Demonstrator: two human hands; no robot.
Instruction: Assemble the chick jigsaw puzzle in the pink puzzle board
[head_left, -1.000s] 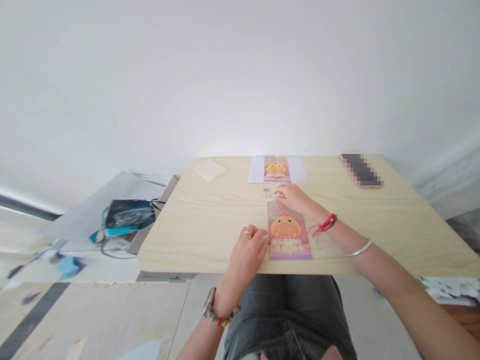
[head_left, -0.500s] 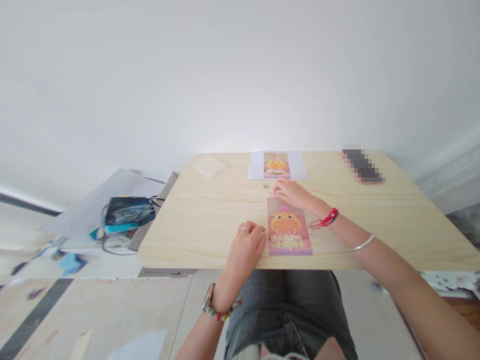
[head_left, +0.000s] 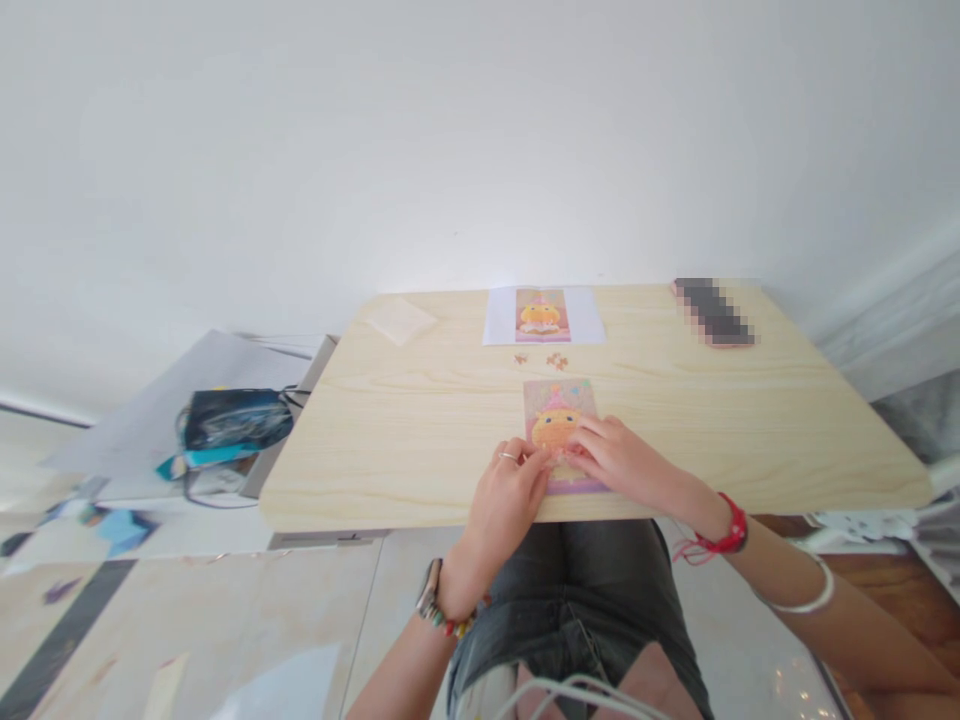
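Note:
A jigsaw puzzle [head_left: 559, 400] with a yellow cartoon animal in a pink hat lies flat near the table's front edge. My left hand [head_left: 514, 485] rests at its lower left side, thumb and fingers drawn together over the picture. From the right, my right hand [head_left: 619, 460] reaches across the lower half, its fingertips pinched close to the left ones on what seems to be a small puzzle piece. The hands hide much of the lower picture. Behind it lie loose puzzle pieces [head_left: 557, 361], with another small group to their left.
A white sheet with a matching printed picture [head_left: 542, 315] lies at the table's back. A phone [head_left: 712, 312] sits at the back right, a pale translucent packet [head_left: 401, 320] at the back left. Left of the wooden table [head_left: 390, 420] is a dark bag [head_left: 238, 420].
My right hand has come from the loose pieces down onto the lower half of the puzzle. My left hand has shifted right, its fingers now over the picture.

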